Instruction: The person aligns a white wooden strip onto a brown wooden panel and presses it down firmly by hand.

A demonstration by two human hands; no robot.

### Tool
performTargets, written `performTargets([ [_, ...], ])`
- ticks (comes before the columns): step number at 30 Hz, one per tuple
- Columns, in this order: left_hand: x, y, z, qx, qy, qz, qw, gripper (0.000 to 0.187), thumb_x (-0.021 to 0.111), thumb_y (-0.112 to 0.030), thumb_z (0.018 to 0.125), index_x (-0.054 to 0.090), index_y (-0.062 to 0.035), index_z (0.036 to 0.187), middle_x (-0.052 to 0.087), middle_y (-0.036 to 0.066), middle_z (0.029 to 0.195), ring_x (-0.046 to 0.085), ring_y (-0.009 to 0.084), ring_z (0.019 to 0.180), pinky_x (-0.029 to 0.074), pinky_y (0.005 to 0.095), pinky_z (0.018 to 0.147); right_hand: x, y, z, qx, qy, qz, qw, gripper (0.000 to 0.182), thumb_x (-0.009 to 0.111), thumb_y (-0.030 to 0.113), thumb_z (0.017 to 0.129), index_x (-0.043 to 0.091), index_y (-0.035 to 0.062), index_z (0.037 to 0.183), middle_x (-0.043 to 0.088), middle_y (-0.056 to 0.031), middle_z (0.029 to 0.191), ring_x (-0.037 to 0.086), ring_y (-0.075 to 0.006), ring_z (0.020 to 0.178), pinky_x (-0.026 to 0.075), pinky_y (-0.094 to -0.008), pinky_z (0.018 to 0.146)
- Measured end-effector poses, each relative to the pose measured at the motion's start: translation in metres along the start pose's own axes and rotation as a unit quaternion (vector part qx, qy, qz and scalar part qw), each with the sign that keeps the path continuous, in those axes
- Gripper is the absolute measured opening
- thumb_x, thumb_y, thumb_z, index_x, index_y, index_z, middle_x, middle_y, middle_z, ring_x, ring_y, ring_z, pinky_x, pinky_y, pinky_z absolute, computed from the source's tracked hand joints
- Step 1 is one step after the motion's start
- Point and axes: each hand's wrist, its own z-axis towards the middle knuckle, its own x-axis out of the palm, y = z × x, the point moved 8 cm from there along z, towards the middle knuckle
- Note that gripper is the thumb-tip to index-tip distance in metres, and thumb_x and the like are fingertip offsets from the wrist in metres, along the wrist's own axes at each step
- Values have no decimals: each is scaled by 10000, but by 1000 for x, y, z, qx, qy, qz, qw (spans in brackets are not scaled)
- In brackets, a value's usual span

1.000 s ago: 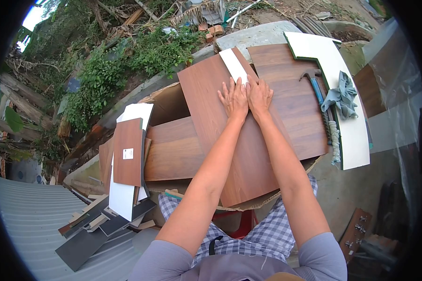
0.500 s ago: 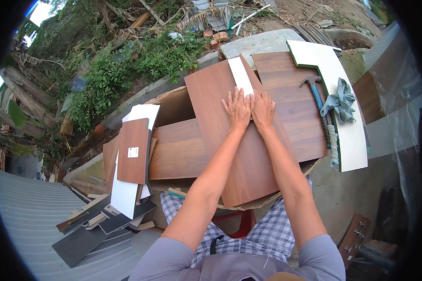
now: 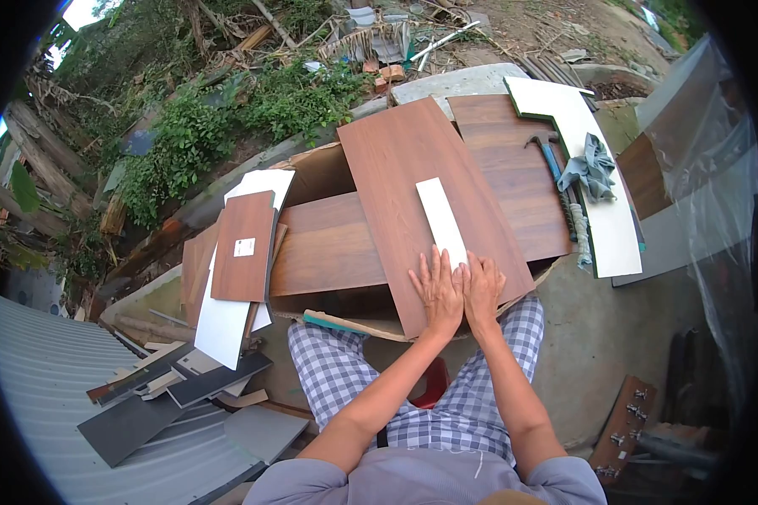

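Note:
A narrow white strip (image 3: pixel 440 217) lies on a wide brown wood-grain board (image 3: pixel 396 177), slanting along its length. My left hand (image 3: pixel 440 290) rests flat over the strip's near end, fingers stretched and slightly spread. Beside it, my right hand (image 3: pixel 482 290) also lies flat, its inner fingers by the strip's end and the rest on the board. The two hands touch at the thumbs and cover the near tip of the strip. Below this board, a second brown panel (image 3: pixel 322 252) runs crosswise over an open cardboard box (image 3: pixel 316 168).
On the right are a hammer (image 3: pixel 550 162), a grey-blue cloth (image 3: pixel 592 172) and an L-shaped white panel (image 3: pixel 611 231). At left, a small brown board (image 3: pixel 242 244) with a label tops a stack. Dark offcuts (image 3: pixel 135 425) lie on corrugated metal (image 3: pixel 34 379).
Both hands and the white strip have slid along the brown board toward my body, from its far end to its nearer half. My hands stay flat.

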Motion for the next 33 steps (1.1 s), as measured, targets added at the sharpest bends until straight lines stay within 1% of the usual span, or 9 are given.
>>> performTargets([
  [1,1,0,0,7,8,24,1000,505,337,-345,973,392,-37,1369,298,151,1464,196,357,1369,43,560,1093,2,-1,-2,2,2,-13,1000,313,591,189,850,594,59,1135,558,-96,939,541,-232,928,342,-392,838],
  [5,0,0,6,-2,12,14,1000,490,355,-328,968,407,-34,1357,309,150,1458,204,355,1367,57,559,1094,7,-2,4,-4,-7,-28,1000,315,593,190,848,592,63,1135,564,-95,938,544,-235,927,342,-393,822],
  [7,1,1,11,-2,22,41,999,483,362,-314,965,409,-34,1356,314,144,1457,208,350,1367,63,554,1097,10,-1,9,-7,-11,-36,999,316,596,193,844,594,66,1133,569,-95,939,547,-239,923,344,-392,809],
  [11,3,6,29,4,15,41,999,477,370,-298,960,409,-38,1358,318,137,1457,210,347,1368,68,552,1098,18,2,24,-16,-28,-40,999,309,600,193,839,598,72,1123,568,-94,931,547,-244,912,345,-392,808],
  [23,11,24,107,-8,-26,50,998,466,361,-303,955,427,-74,1356,362,121,1437,242,351,1356,80,528,1108,64,2,95,-24,-30,-13,999,304,591,214,841,605,88,1118,560,-98,911,544,-259,899,346,-395,808],
  [25,11,26,121,-5,-32,55,998,465,356,-303,956,430,-74,1354,364,114,1438,245,350,1355,85,523,1110,69,3,107,-31,-53,-27,998,289,586,240,853,626,108,1106,581,-94,903,565,-255,887,359,-389,787],
  [33,18,38,175,-19,-26,58,998,468,341,-306,954,430,-86,1357,360,104,1442,241,343,1359,83,511,1115,101,4,156,-6,-32,-38,999,301,574,286,860,633,123,1107,587,-102,920,569,-264,898,359,-398,788],
])
